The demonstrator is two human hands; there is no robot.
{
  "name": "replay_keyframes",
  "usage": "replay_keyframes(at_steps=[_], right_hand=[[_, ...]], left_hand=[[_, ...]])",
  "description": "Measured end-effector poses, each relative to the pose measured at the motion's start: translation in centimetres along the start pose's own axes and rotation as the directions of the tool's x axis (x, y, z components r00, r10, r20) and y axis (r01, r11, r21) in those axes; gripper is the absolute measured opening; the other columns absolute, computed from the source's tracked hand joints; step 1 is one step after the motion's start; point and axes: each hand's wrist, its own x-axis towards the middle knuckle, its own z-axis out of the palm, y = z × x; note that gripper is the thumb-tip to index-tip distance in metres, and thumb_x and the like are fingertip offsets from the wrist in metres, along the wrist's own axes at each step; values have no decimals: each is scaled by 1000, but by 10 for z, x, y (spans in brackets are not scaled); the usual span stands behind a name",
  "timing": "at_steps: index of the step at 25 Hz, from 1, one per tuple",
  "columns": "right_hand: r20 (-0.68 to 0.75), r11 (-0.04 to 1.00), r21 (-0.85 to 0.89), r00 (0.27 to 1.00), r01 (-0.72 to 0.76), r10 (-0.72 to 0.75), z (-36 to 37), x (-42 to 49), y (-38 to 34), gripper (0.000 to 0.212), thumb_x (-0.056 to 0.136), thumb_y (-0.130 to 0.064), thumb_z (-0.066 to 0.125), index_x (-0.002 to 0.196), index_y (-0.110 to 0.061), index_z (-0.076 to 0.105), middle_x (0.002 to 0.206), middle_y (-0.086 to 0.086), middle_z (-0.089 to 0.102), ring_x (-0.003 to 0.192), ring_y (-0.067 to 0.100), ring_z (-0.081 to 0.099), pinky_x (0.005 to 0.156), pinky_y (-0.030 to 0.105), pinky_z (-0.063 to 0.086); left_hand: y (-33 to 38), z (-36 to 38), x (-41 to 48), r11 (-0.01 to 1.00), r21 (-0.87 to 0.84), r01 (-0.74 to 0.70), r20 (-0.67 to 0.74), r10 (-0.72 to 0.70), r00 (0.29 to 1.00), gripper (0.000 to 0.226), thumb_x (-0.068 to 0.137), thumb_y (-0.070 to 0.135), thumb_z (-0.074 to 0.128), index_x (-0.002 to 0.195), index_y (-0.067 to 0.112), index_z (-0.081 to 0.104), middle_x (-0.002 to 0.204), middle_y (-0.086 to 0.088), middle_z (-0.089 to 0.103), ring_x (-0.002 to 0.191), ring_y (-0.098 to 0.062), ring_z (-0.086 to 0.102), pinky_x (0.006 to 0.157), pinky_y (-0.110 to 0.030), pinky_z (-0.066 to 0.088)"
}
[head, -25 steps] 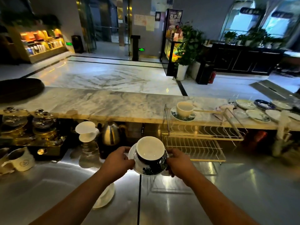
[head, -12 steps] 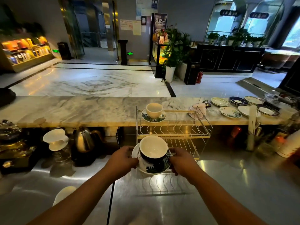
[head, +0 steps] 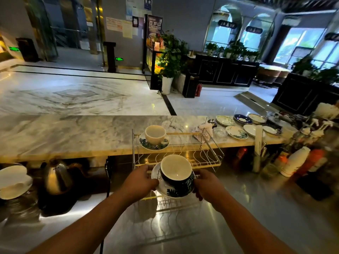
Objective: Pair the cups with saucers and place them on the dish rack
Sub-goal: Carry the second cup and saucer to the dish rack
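A dark leaf-patterned cup (head: 176, 176) with a white inside sits on a white saucer (head: 159, 186). My left hand (head: 140, 181) grips the saucer's left rim and my right hand (head: 206, 183) grips its right side. The pair hangs just in front of the wire dish rack (head: 211, 153), about level with its upper shelf's front edge. At the left of that upper shelf, a cream cup (head: 155, 134) stands on a leaf-patterned saucer (head: 153, 145).
Several loose saucers (head: 236, 132) lie on the marble counter (head: 73, 132) right of the rack. A steel kettle (head: 56, 177) and a white dripper (head: 13, 181) stand at the left. Stacked paper cups (head: 295, 161) and bottles crowd the right of the steel worktop (head: 256, 208).
Both hands have carried the cup and saucer forward and up towards the rack's upper shelf. The view has swung right, so the rack sits nearer the centre.
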Motion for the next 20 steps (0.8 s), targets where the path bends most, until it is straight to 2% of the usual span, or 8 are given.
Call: replay_keyframes(at_steps=[2,5,7,10,11,15,17,20], right_hand=[[-13,1000,14,1000,-15,15,-9,10,2,33,94,-11,60,126,-18,61,73,10,73,47,9,59,45,26,48],[-16,1000,18,1000,-15,15,-21,26,6,31,94,-12,61,124,-20,62,72,9,74,46,9,59,45,27,49],[-7,1000,18,1000,-14,14,-31,41,8,30,95,-12,60,124,-19,62,71,9,73,45,8,59,44,26,48],[29,1000,24,1000,-2,2,-47,68,9,30,95,-11,61,125,-17,61,74,8,73,45,7,59,43,25,48],[45,1000,15,999,8,-8,-51,78,10,31,95,-11,61,126,-17,60,78,10,74,46,7,60,43,25,48],[97,999,-38,995,36,-32,-66,112,6,34,96,-8,58,130,-14,58,86,12,72,44,4,62,40,21,46],[143,998,-50,989,49,-42,-75,130,5,35,97,-6,57,132,-12,58,87,11,71,44,5,63,40,20,46],[205,995,-80,978,62,-45,-84,152,3,39,96,-8,59,134,-14,56,88,12,71,47,7,63,43,24,49]], left_hand=[[5,6,12,1000,5,-9,19,9,1000,58,70,26,75,125,28,60,78,2,77,64,-9,74,58,-33,57],[12,15,29,1000,3,-6,28,6,1000,54,77,19,77,126,27,57,90,4,74,69,-8,76,71,-41,65],[17,23,42,1000,0,6,29,-6,1000,57,79,13,77,131,21,57,96,4,72,70,-8,76,70,-39,66],[27,36,62,999,17,42,11,-42,999,59,80,13,77,135,22,56,95,5,71,70,-7,76,58,-27,62],[29,40,68,998,41,49,-1,-49,999,60,80,16,77,135,23,55,95,5,72,71,-9,76,58,-27,61],[35,55,88,991,62,116,-73,-112,991,62,73,20,76,132,23,58,102,-2,75,78,-18,77,71,-46,65],[40,64,95,991,62,118,-110,-111,988,56,73,19,77,126,28,60,104,6,73,76,-13,76,69,-44,65],[47,72,107,992,69,102,-133,-92,987,58,75,15,78,130,26,62,99,18,70,75,-5,75,69,-36,64]])
